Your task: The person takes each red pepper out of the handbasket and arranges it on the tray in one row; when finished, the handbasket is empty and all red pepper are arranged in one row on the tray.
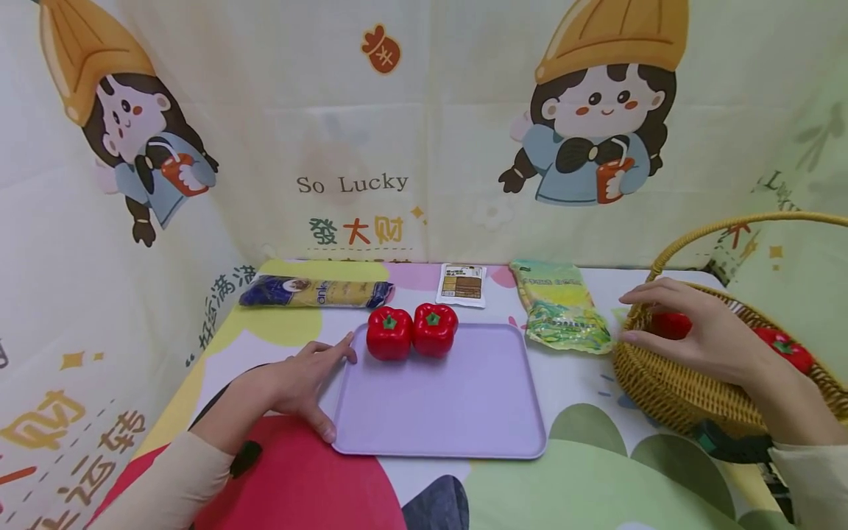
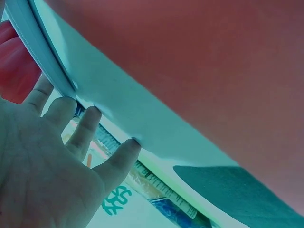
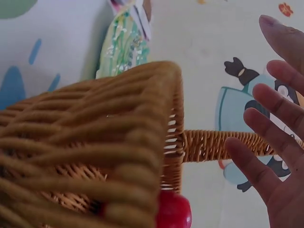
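Note:
A lavender tray (image 1: pixel 440 412) lies on the table with two red bell peppers (image 1: pixel 389 335) side by side in its back left corner. My left hand (image 1: pixel 298 386) touches the tray's left edge, fingers spread and the thumb near the front corner. In the left wrist view its fingertips meet the tray's side. My right hand (image 1: pixel 695 331) hovers over the near left rim of a wicker basket (image 1: pixel 689 394), fingers parted and holding nothing. Inside the basket more red peppers (image 1: pixel 785 350) show, partly hidden by the hand and forearm. In the right wrist view one red pepper (image 3: pixel 173 210) peeks past the rim.
Behind the tray lie a long blue and yellow pasta packet (image 1: pixel 316 291), a small white packet (image 1: pixel 461 285) and a green and yellow bag (image 1: pixel 562 305). The basket's tall handle (image 1: pixel 742 221) arches up at the right. A printed cloth (image 1: pixel 464 147) hangs behind the table.

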Action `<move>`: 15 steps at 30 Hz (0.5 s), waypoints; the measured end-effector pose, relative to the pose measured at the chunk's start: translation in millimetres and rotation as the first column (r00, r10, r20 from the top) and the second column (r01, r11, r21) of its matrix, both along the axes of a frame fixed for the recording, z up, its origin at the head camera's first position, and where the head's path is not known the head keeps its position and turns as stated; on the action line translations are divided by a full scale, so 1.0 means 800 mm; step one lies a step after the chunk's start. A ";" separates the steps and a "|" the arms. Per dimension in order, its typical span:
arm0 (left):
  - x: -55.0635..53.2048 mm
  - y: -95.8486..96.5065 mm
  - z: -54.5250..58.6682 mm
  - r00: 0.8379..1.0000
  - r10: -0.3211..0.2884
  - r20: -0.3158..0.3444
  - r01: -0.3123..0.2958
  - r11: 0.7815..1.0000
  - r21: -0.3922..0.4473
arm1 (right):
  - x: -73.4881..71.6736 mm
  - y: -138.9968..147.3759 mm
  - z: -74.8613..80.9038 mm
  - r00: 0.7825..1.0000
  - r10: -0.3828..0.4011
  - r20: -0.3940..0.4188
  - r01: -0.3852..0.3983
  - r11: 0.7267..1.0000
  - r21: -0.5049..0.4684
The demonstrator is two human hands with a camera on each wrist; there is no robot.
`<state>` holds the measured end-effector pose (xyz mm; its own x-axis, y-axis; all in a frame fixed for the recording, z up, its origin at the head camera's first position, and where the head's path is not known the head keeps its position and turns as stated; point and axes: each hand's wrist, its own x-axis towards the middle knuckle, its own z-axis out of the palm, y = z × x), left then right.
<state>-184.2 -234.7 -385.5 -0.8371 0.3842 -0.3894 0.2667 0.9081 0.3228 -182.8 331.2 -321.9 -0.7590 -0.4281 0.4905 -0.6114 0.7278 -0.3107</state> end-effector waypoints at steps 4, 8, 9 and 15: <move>0.001 0.000 0.001 1.000 -0.001 -0.001 0.001 1.000 0.003 | 0.000 0.006 -0.001 1.000 -0.004 0.012 0.004 1.000 -0.001; 0.002 0.001 0.001 1.000 -0.001 -0.001 0.001 1.000 0.010 | 0.000 0.013 -0.002 1.000 -0.020 0.011 0.020 1.000 -0.003; 0.001 0.001 0.001 1.000 -0.003 -0.001 0.003 1.000 0.010 | 0.000 0.016 -0.002 1.000 -0.025 0.004 0.025 1.000 -0.004; 0.000 0.001 0.000 1.000 0.011 0.000 -0.011 1.000 -0.002 | -0.003 0.025 -0.005 1.000 -0.018 -0.011 0.018 1.000 -0.015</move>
<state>-184.4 -234.3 -385.7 -0.8411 0.3744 -0.3903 0.2566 0.9115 0.3214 -184.9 351.2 -325.8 -0.7609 -0.4069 0.5054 -0.6018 0.7338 -0.3153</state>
